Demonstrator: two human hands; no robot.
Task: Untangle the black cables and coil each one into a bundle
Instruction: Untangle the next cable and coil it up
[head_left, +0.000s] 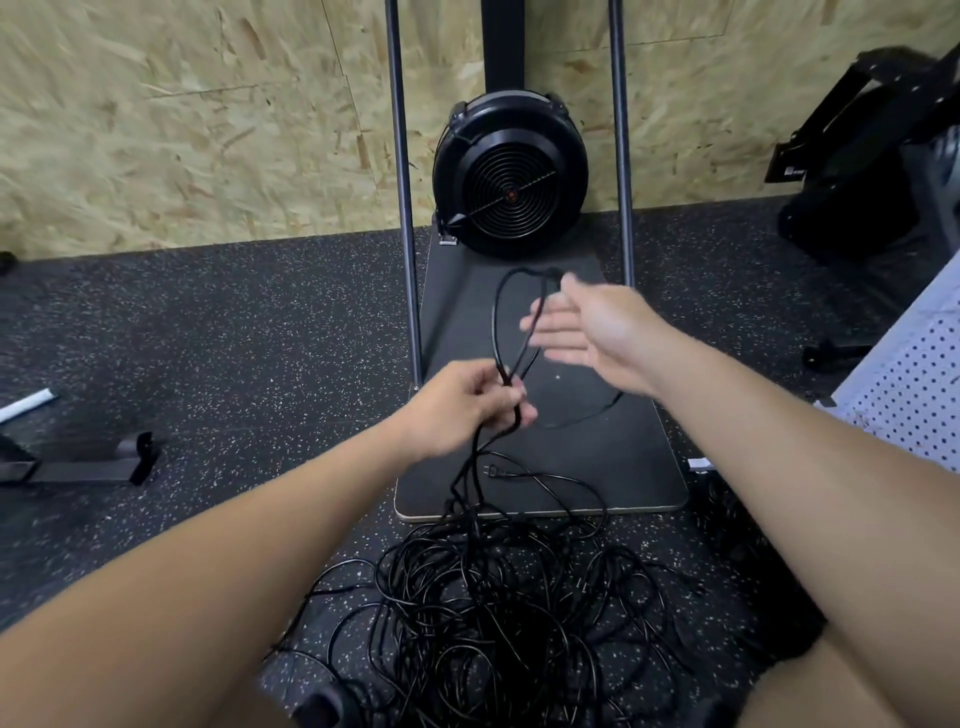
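A big tangle of black cables (498, 613) lies on the speckled floor between my legs. My left hand (462, 405) grips a few strands rising out of the heap, and above its fist a loop of cable (501, 312) stands up. My right hand (587, 327) is beyond and to the right of the loop, fingers straight and spread, its fingertips at the loop's top. Whether it touches the cable is blurred. A plug (493, 472) hangs just below my left hand.
A dark flat base plate (613, 457) with two upright poles (402, 171) and a round black fan (511, 174) stands ahead against a chipboard wall. Black equipment (862, 156) sits at right, a perforated white panel (914, 384) near my right arm, a black bracket (83, 460) at left.
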